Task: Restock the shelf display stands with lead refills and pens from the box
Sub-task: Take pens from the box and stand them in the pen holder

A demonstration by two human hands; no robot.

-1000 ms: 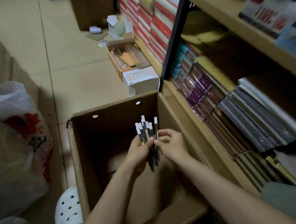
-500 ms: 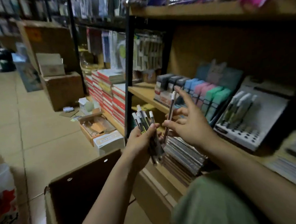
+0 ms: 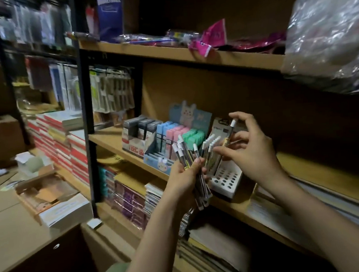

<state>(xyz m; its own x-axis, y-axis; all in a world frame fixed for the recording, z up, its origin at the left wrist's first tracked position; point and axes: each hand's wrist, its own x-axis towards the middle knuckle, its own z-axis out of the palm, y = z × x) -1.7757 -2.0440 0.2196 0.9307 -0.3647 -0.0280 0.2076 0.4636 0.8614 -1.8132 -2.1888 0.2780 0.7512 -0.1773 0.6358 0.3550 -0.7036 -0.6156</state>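
- Now, your wooden shelf (image 3: 119,140) runs across mid-frame, and on it, right of centre, sits the white perforated display stand (image 3: 225,180), a few white-capped pens (image 3: 210,146) already slotted in its upper rows.
- Left of that stand are the pastel lead refill boxes (image 3: 174,136) in their tray.
- Your left hand (image 3: 184,175), at centre frame, is wrapped tight round a bundle of pens (image 3: 194,166), caps up, just in front of the stand.
- Your right hand (image 3: 249,150), right of centre, pinches a single pen (image 3: 229,135) between thumb and fingertips, tip angled down toward the stand's holes, cap above the fingers.
- Risk, as I judge it: the holes are small and the light dim, so a tilted tip may miss or knock neighbouring pens loose.
- The bundle could fan out and slip if your left grip relaxes.
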